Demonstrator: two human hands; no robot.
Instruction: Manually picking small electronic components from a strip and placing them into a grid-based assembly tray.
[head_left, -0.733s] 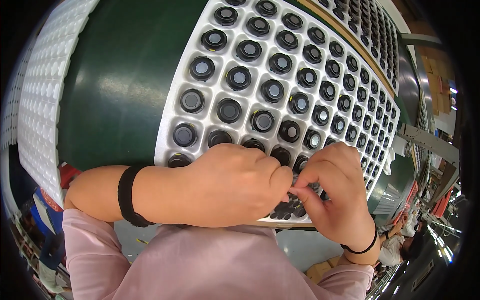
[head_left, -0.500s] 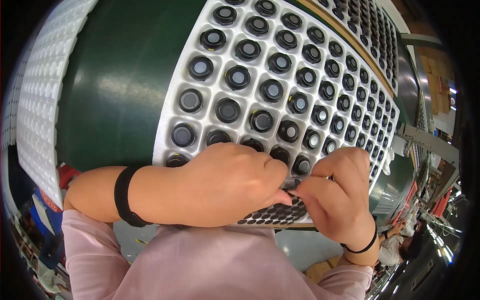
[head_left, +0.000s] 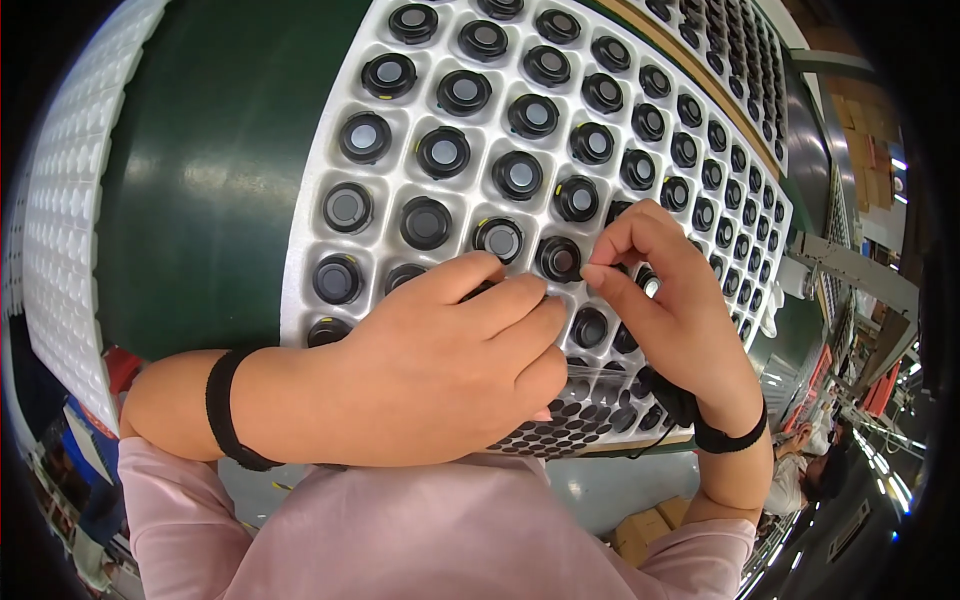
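Observation:
A white moulded tray (head_left: 302, 215) spreads before me, with a black round part with a grey disc-like centre (head_left: 521, 174) in each visible cell. My left hand (head_left: 470, 350) is closed, fingers curled, over the near rows. Beneath its fingers it grips a clear sheet of round black stickers (head_left: 565, 432), which lies over the tray's near edge. My right hand (head_left: 665, 290) pinches thumb and forefinger together at the right rim of one black round part (head_left: 558, 259). Whatever is between those fingertips is too small to make out.
Under the tray runs a dark green work surface (head_left: 220, 190). A stack of white trays (head_left: 70, 200) stands at the left. Beyond a tan strip, another filled tray (head_left: 735, 60) lies at the far right. A metal bracket (head_left: 850, 265) juts in at the right. Another person (head_left: 800, 475) is at lower right.
My right hand has moved up and away from the sticker sheet to a part in the tray. The left hand's fingers have shifted, and more of the sheet shows.

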